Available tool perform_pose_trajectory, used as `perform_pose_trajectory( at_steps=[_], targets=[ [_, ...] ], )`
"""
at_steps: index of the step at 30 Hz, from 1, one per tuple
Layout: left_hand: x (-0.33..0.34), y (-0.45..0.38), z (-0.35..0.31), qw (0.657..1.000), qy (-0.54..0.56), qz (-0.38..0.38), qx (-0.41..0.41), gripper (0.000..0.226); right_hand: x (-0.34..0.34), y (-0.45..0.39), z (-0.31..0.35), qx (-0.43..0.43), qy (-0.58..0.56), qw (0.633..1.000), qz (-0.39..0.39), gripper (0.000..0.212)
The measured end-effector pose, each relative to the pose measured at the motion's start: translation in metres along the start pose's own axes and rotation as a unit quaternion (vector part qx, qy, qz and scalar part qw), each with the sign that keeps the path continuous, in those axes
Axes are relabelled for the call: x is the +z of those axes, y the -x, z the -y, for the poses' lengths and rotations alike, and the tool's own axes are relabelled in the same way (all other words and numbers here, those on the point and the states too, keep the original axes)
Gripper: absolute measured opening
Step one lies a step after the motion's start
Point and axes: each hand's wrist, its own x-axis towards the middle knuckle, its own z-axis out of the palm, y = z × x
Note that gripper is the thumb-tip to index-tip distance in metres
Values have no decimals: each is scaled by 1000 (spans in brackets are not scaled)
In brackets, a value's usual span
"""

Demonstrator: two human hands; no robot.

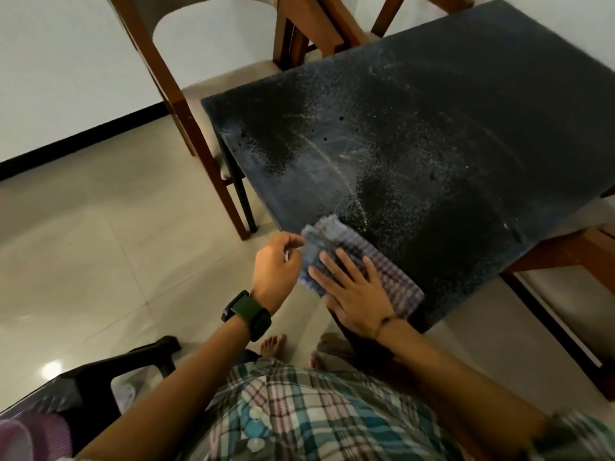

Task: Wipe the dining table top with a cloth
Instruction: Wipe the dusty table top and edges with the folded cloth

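A dark speckled dining table top [432, 134] fills the upper right, marked with pale dust and curved wipe streaks. A checked blue and white cloth [382, 271] lies at the table's near edge. My right hand [352, 291] lies flat on the cloth with its fingers spread, pressing it onto the top. My left hand [276, 261], with a dark watch on the wrist, is just off the table's near edge, and its fingertips pinch the cloth's left corner.
A wooden chair [186, 104] with a pale seat stands at the table's left end, another wooden chair [332, 24] at the far side. A bench or chair [572, 251] sits at the right. A black chair [100, 377] is at lower left. My bare feet [273, 344] rest on pale floor tiles.
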Motion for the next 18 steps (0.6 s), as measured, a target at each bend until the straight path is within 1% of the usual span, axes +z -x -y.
perform_pose_trajectory(
  at_steps=[4,6,7,9,10,14,16,18],
  targets=[
    [3,-1,-7,1000,-9,4,16,18,-21,-82,-9,57,0,997,45,53],
    [4,-3,-12,1000,-12,5,25,19,-27,-98,-12,59,9,995,74,56],
    [4,-4,-14,999,-10,6,30,19,-25,-95,-12,46,13,997,59,59],
    [3,-7,-14,1000,3,6,30,19,-15,-66,-6,15,15,1000,19,56],
    [3,-8,-14,1000,10,9,26,19,-9,-42,-2,3,20,1000,10,52],
    [4,-13,-11,1000,17,20,7,19,16,68,3,-41,32,998,-19,49],
    [6,-13,-11,1000,11,28,7,20,18,91,-2,-53,36,998,-22,49],
    [7,-11,-11,999,1,36,13,20,16,85,-7,-57,39,997,-16,50]
  ],
)
